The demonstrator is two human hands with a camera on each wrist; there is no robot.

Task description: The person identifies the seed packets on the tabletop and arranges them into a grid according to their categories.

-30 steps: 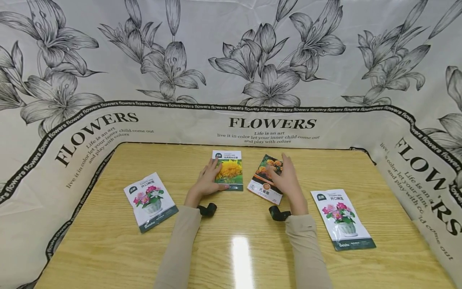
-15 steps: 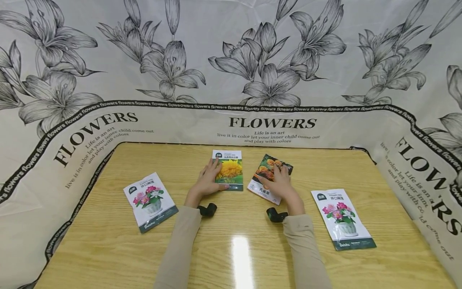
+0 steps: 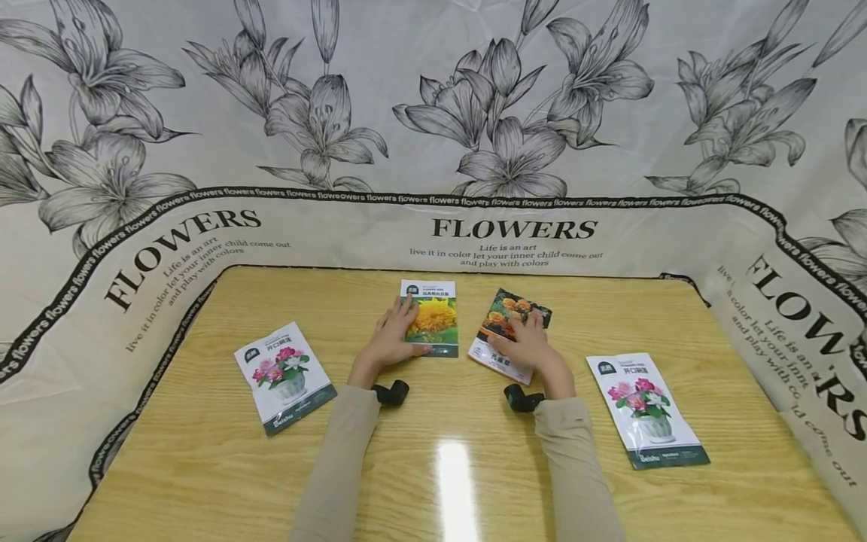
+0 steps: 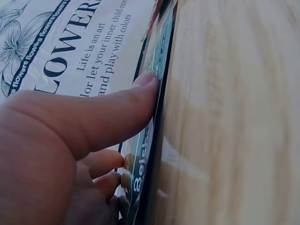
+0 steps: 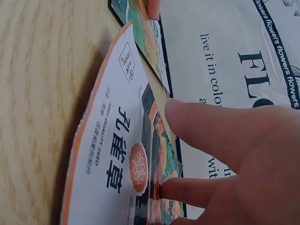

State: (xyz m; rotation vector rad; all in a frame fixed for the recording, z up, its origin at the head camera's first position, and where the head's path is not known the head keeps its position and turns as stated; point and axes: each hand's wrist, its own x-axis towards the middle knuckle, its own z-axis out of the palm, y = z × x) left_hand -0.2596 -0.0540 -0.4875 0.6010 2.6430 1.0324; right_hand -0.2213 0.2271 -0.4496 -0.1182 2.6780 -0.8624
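A seed packet with a yellow flower (image 3: 436, 316) lies flat near the back of the table. My left hand (image 3: 387, 340) rests on its left side, fingers extended and thumb on the lower strip; in the left wrist view that thumb (image 4: 117, 110) touches the packet's dark edge. To the right lies a tilted seed packet with orange marigolds (image 3: 500, 322). Over its right part is my right hand (image 3: 531, 348), covering some of the print. In the right wrist view a finger (image 5: 187, 190) touches the marigold picture, while the thumb (image 5: 201, 124) reaches across the packet.
Two white seed packets with pink flowers in pots lie apart from the hands, one left packet (image 3: 284, 380) and one right packet (image 3: 646, 410). A white flower-printed cloth (image 3: 366, 241) rises behind the wooden table (image 3: 433, 414) and along both sides.
My right hand has shifted from the marigold packet's right edge leftward onto its face. My left hand and all packets hold their places; the head view has shifted very slightly.
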